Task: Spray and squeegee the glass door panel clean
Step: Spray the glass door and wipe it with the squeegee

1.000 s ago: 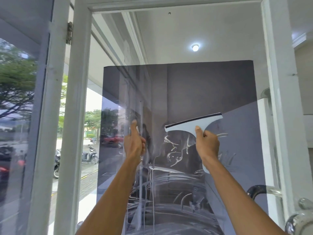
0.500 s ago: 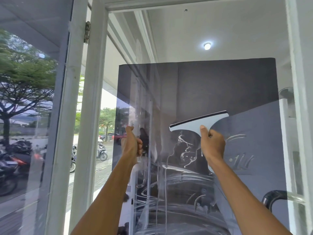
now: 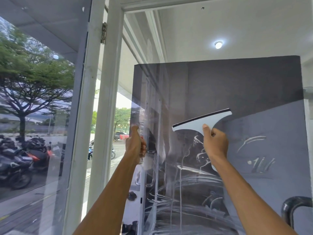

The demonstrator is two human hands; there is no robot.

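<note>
The glass door panel (image 3: 254, 92) fills the right half of the view, with white foam streaks and drips (image 3: 188, 182) across its lower part. My right hand (image 3: 215, 145) grips the handle of a pale grey squeegee (image 3: 199, 122). Its black rubber blade points up and tilts higher on the right, lying against the glass just above the foam. My left hand (image 3: 136, 144) is raised at the panel's left edge, fisted with the thumb up around what looks like a clear spray bottle, which is mostly hidden by the fingers.
A white door frame post (image 3: 108, 99) with a hinge (image 3: 103, 33) stands left of the panel. A dark curved door handle (image 3: 291, 211) sticks out at the lower right. Parked motorbikes (image 3: 18, 160) show through the left window. A ceiling lamp (image 3: 218, 44) glows above.
The view has swung left, so the frame post and panel slid right. Both hands stay raised at about the same height, and the squeegee keeps its tilt above the foam.
</note>
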